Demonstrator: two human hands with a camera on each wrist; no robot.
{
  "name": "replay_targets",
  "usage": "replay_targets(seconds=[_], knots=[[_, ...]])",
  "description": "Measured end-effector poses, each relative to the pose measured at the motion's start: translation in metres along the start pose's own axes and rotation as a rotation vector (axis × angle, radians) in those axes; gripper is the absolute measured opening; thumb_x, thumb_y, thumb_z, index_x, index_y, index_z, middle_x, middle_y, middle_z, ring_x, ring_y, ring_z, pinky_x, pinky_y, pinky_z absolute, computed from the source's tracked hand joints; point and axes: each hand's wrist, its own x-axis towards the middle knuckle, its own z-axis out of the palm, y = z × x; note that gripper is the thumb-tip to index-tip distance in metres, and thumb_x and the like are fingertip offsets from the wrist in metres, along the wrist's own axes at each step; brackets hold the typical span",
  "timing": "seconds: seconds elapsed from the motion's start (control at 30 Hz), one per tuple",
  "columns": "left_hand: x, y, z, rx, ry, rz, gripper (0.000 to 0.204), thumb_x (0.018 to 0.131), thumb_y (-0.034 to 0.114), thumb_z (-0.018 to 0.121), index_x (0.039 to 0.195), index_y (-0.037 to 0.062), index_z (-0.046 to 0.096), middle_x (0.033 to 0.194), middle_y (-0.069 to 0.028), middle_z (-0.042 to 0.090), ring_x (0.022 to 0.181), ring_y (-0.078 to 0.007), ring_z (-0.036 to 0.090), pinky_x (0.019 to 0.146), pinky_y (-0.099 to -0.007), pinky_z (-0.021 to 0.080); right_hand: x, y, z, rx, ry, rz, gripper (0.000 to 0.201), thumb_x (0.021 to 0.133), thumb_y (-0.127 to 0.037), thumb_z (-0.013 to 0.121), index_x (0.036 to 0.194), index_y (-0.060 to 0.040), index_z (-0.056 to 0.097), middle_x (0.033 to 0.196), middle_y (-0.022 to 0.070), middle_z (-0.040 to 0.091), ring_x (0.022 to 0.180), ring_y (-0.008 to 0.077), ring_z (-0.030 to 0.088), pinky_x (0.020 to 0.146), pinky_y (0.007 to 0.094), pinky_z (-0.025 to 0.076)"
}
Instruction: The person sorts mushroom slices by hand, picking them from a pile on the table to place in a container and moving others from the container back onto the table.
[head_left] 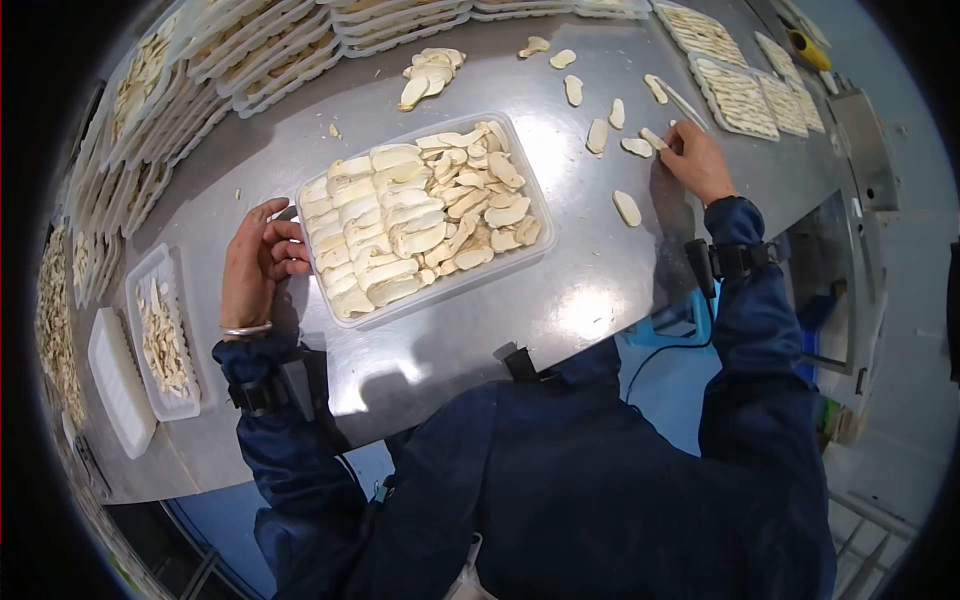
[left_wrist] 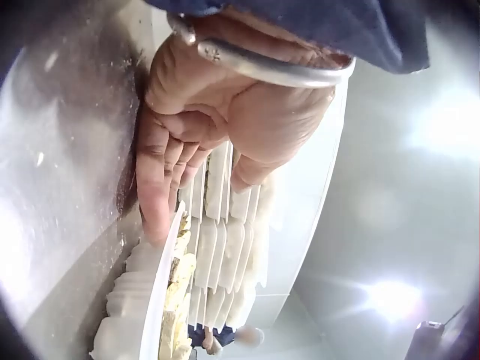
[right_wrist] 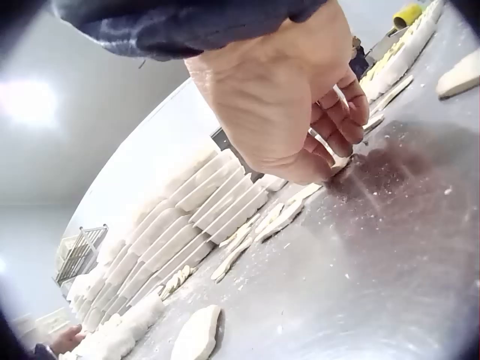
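Note:
A clear plastic tray (head_left: 541, 246) lies in front of me, with pale mushroom slices (head_left: 392, 222) overlapping in rows on its left and browner, smaller ones heaped on its right. My left hand (head_left: 262, 262) is at the tray's left end, fingers loosely bent. In the left wrist view a fingertip of the left hand (left_wrist: 202, 127) reaches the tray wall (left_wrist: 159, 307), thumb held apart. Farther right, my right hand (head_left: 697, 163) pinches a mushroom slice (head_left: 650, 138) at its fingertips, low over the metal table. Its fingertips partly hide that slice in the right wrist view.
Loose mushroom slices (head_left: 597, 136) lie scattered around the right hand, near white tweezers (head_left: 684, 103). A small pile (head_left: 431, 77) sits behind the tray. Stacked filled trays (head_left: 270, 62) line the back left; more filled trays (head_left: 735, 97) lie back right. A white tray (head_left: 186, 398) holds scraps at left.

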Motion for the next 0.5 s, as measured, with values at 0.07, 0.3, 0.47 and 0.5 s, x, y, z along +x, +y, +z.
replay_targets(seconds=[0.07,0.3,0.47,0.5], knots=[[0.0011,0.0,0.0013,0.0,-0.004,-0.002,0.048,0.097,0.039,0.045,0.123,-0.0014,0.047,0.084,-0.0058,0.06,0.067,-0.0111,0.061,0.057,-0.02,0.051,0.0,-0.0056,-0.0051,-0.044,-0.062,0.069,0.018,0.075,-0.018,0.061,0.083,-0.0016,0.058,0.083,0.0174,0.061,0.078,0.0348,0.06,0.07,0.0429,0.047],[0.0002,-0.001,0.0013,0.007,0.008,0.0,0.047,0.097,0.039,0.045,0.122,-0.0008,0.049,0.083,-0.0056,0.06,0.066,-0.0105,0.061,0.056,-0.0196,0.051,-0.0076,-0.0107,-0.003,-0.067,0.019,-0.009,0.018,0.078,-0.017,0.059,0.084,-0.0004,0.057,0.085,0.0201,0.062,0.082,0.0379,0.06,0.073,0.0452,0.047],[0.0002,0.0008,0.0023,0.009,0.01,0.003,0.047,0.097,0.039,0.045,0.122,-0.0009,0.048,0.083,-0.0053,0.061,0.065,-0.0102,0.061,0.055,-0.0191,0.051,-0.0067,-0.0083,-0.0003,-0.166,0.051,-0.075,0.017,0.078,-0.014,0.058,0.086,0.0005,0.057,0.088,0.0207,0.062,0.082,0.0389,0.06,0.074,0.0454,0.047],[0.0008,0.0,0.0018,0.007,0.009,0.006,0.047,0.097,0.038,0.045,0.122,-0.001,0.048,0.083,-0.0052,0.061,0.065,-0.0102,0.061,0.055,-0.0191,0.051,-0.0077,-0.01,-0.0004,-0.191,0.065,-0.087,0.016,0.078,-0.014,0.058,0.086,0.0006,0.056,0.089,0.0208,0.062,0.082,0.039,0.06,0.074,0.0454,0.047]])
